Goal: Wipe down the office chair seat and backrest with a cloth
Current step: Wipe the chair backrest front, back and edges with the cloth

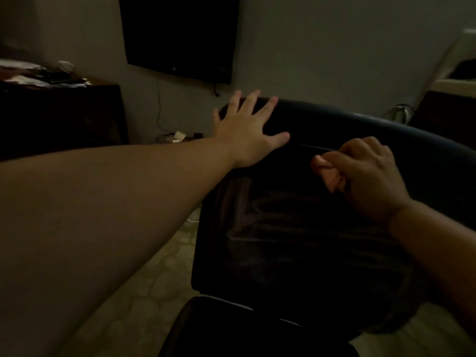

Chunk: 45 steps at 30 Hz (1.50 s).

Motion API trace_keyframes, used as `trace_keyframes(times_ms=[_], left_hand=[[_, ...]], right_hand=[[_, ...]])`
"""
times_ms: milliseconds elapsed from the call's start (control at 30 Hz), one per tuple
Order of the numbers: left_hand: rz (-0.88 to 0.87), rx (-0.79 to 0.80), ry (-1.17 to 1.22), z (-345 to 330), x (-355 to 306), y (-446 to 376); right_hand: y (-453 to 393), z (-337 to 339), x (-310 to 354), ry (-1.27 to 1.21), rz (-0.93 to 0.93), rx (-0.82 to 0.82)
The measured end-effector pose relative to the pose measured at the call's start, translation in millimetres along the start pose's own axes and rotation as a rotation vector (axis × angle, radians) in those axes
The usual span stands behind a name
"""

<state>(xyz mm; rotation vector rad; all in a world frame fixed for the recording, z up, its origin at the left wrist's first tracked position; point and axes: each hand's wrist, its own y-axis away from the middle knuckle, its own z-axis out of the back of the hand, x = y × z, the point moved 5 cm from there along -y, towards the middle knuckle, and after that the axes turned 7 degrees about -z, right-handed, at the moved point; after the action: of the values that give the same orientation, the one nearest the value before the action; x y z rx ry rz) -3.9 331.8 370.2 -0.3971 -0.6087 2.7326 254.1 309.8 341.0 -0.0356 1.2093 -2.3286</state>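
Nearest, at the bottom edge, the dark seat of the office chair shows only as a black slab with a pale line along its far rim. Just beyond it rises the backrest, black and padded, filling the middle and right of the view; faint streaks cross its face.

The right hand is against the upper part of the backrest, right of centre. Its fingers are curled tightly together and its grip is closed — what looks like a dark cloth hangs below the wrist down the right side of the backrest, though in this dim light I cannot tell for sure that the hand is clamped on it.

Further up and to the left, the left hand lies flat on the top left corner of the backrest, fingers straight and spread apart, fingertips reaching over the top edge, thumb pointing right.

Beyond the chair stands a pale wall with a dark television mounted on it, a cable hanging below. At far left a dark bench carries a pile of papers — too blurred to read. Patterned floor shows left of the chair.
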Motion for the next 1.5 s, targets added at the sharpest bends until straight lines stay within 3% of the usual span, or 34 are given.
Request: trace_keyframes(times_ms=[67,167,233,400,633,767,833,933,1000,1100,1167,1267,1300,1400,1433,1500], left_hand=[[-0.029,0.0,-0.07,1.8,-20.1,6.4],[-0.288,-0.009,-0.192,-2.7,-73.1,14.5],[-0.426,0.07,-0.225,-19.7,-110.3,18.0],[-0.395,0.16,-0.192,-63.1,-147.1,11.2],[-0.354,0.132,-0.274,-88.3,-145.0,10.9],[-0.346,0.147,-0.28,-87.9,-142.0,10.1],[-0.341,0.164,-0.296,-91.3,-143.7,6.6],[-0.326,0.19,-0.313,-94.9,-144.4,1.9],[-0.327,0.177,-0.312,-93.7,-142.3,3.1],[-0.346,0.185,-0.299,-89.2,-140.6,6.5],[-0.342,0.199,-0.284,-88.5,-141.9,4.5],[-0.33,0.193,-0.279,-90.9,-143.5,2.4],[-0.333,0.183,-0.275,-90.9,-143.3,2.6],[-0.37,0.203,-0.257,-83.7,-140.3,6.5],[-0.382,0.218,-0.245,-79.5,-139.5,7.6],[-0.388,0.232,-0.204,-72.8,-137.0,7.1]], right_hand=[[23.7,14.8,-47.2,0.034,-0.084,0.018],[64.3,38.7,-118.6,0.054,-0.258,0.016],[84.6,57.6,-146.3,0.028,-0.375,0.024],[111.7,85.2,-159.3,0.034,-0.522,0.052],[123.8,48.0,-124.9,0.007,-0.366,0.01],[158.1,23.4,-86.9,0.082,0.086,0.188],[151.1,34.7,-112.7,0.135,0.012,0.128],[122.8,40.3,-138.2,0.106,-0.404,-0.007],[118.7,30.5,-112.1,0.062,-0.314,-0.009],[142.6,25.2,-86.4,0.085,0.111,0.127],[137.0,33.5,-106.7,0.136,0.019,0.09],[112.0,29.6,-108.5,0.105,-0.394,-0.043],[107.9,23.2,-91.6,0.095,-0.369,-0.041],[119.7,12.4,-53.8,0.086,0.051,0.111],[121.3,18.2,-59.3,0.097,0.108,0.153],[111.1,28.9,-81.7,0.131,-0.02,0.112]])
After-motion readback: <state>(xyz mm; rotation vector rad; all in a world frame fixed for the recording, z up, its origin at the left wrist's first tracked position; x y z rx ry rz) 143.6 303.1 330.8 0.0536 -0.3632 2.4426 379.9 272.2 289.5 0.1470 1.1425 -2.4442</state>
